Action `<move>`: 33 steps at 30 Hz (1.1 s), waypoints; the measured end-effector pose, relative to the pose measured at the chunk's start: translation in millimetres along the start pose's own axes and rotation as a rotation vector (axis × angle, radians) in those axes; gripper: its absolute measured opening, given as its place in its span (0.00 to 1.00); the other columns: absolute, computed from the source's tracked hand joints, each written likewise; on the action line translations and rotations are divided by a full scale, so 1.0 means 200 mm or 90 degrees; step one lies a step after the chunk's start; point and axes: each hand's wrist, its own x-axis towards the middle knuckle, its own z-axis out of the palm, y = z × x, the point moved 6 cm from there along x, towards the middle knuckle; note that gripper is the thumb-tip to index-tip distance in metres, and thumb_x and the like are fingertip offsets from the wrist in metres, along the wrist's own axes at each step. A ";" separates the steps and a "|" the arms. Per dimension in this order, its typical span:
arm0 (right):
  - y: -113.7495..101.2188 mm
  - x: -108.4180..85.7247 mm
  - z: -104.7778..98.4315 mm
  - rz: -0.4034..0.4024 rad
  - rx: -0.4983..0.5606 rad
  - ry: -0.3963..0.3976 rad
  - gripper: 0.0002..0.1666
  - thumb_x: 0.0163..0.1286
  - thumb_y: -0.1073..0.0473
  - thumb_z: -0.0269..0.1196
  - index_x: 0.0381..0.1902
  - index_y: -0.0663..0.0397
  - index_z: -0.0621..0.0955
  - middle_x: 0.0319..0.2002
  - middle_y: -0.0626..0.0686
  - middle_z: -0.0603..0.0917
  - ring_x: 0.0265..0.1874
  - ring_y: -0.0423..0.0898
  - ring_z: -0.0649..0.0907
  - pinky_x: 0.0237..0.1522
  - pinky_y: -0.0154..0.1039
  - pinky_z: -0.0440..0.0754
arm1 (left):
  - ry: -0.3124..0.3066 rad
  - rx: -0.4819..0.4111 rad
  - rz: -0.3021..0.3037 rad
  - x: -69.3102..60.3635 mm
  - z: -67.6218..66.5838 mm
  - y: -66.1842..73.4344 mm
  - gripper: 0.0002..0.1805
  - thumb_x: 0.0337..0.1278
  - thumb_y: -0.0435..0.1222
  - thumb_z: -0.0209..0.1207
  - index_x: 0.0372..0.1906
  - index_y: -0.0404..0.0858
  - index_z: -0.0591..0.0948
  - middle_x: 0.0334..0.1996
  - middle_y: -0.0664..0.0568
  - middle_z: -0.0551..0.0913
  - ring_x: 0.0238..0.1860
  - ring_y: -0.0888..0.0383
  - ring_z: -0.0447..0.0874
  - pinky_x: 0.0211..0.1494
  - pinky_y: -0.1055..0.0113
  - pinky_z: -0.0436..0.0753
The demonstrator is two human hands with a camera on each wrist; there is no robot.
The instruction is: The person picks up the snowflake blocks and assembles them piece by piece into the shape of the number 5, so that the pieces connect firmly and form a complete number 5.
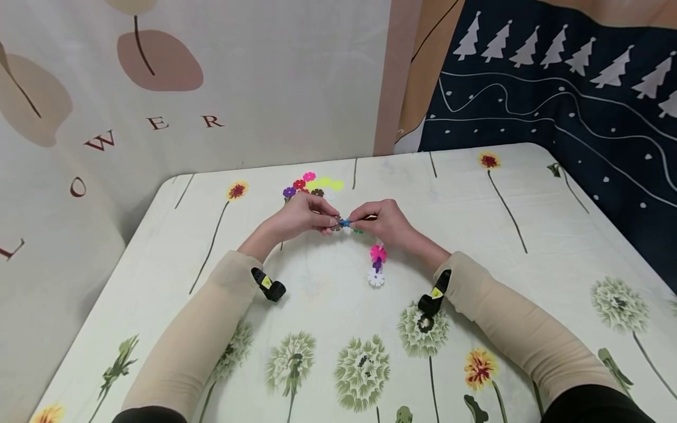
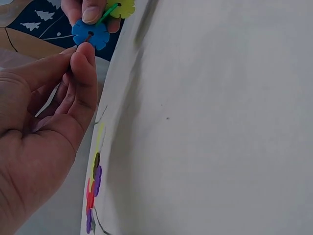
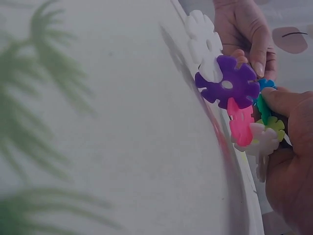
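Observation:
Above the table, my left hand (image 1: 309, 216) pinches a brown flower-shaped plastic disc (image 1: 337, 225) between thumb and fingers. Against it sits a blue notched disc (image 2: 100, 37), which my right hand (image 1: 383, 220) pinches. The brown disc meets the blue one near its middle; how deep it sits in a slot is hidden by fingertips. From the blue disc a linked chain runs under the right hand: green (image 3: 264, 108), yellow-green (image 2: 123, 8), white, pink (image 1: 378, 254), purple (image 3: 239, 82) and a white end disc (image 1: 376, 278). Part of the chain is covered by the right hand.
Beyond the left hand lies a group of loose discs, including purple (image 1: 288, 192), red (image 1: 299, 184), pink (image 1: 309, 176) and yellow (image 1: 330, 184) ones. The table wears a flower-print cloth (image 1: 317, 305). Fabric panels stand behind the table and at its left.

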 end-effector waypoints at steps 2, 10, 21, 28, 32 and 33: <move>0.00 0.00 0.00 0.002 -0.004 0.002 0.04 0.63 0.73 0.71 0.37 0.65 0.90 0.38 0.58 0.90 0.36 0.51 0.89 0.39 0.36 0.88 | 0.001 0.004 -0.001 0.00 0.00 0.00 0.10 0.64 0.22 0.64 0.48 0.23 0.84 0.41 0.36 0.86 0.31 0.54 0.87 0.44 0.61 0.89; 0.00 0.00 -0.01 0.024 -0.014 0.012 0.04 0.64 0.72 0.71 0.37 0.64 0.90 0.37 0.56 0.90 0.36 0.47 0.88 0.39 0.36 0.88 | 0.015 -0.007 0.007 0.01 0.00 0.00 0.11 0.64 0.22 0.64 0.49 0.23 0.83 0.41 0.37 0.86 0.31 0.54 0.87 0.42 0.63 0.89; 0.00 0.01 -0.02 0.079 -0.089 0.059 0.04 0.64 0.66 0.74 0.36 0.60 0.91 0.32 0.53 0.90 0.34 0.47 0.86 0.30 0.32 0.81 | 0.085 0.036 -0.007 0.02 -0.03 -0.01 0.13 0.65 0.27 0.66 0.52 0.27 0.83 0.41 0.41 0.87 0.35 0.54 0.87 0.44 0.63 0.88; 0.00 0.00 -0.01 0.082 -0.069 0.049 0.06 0.65 0.63 0.74 0.39 0.60 0.91 0.34 0.52 0.90 0.35 0.47 0.85 0.33 0.33 0.80 | 0.091 0.017 0.007 0.02 -0.03 -0.01 0.13 0.65 0.25 0.65 0.52 0.26 0.83 0.44 0.39 0.87 0.37 0.54 0.88 0.46 0.63 0.88; 0.01 0.00 -0.02 0.099 -0.055 0.062 0.09 0.69 0.60 0.71 0.43 0.59 0.90 0.36 0.52 0.90 0.35 0.46 0.82 0.34 0.33 0.79 | 0.095 0.014 0.010 0.02 -0.03 -0.01 0.12 0.65 0.26 0.65 0.51 0.27 0.84 0.45 0.40 0.87 0.38 0.53 0.89 0.47 0.63 0.88; 0.01 0.00 -0.02 0.105 -0.047 0.066 0.10 0.70 0.60 0.70 0.45 0.60 0.90 0.37 0.53 0.89 0.35 0.46 0.82 0.34 0.33 0.79 | 0.097 0.013 0.010 0.02 -0.03 -0.01 0.12 0.65 0.26 0.66 0.51 0.27 0.84 0.45 0.40 0.87 0.38 0.53 0.89 0.47 0.63 0.88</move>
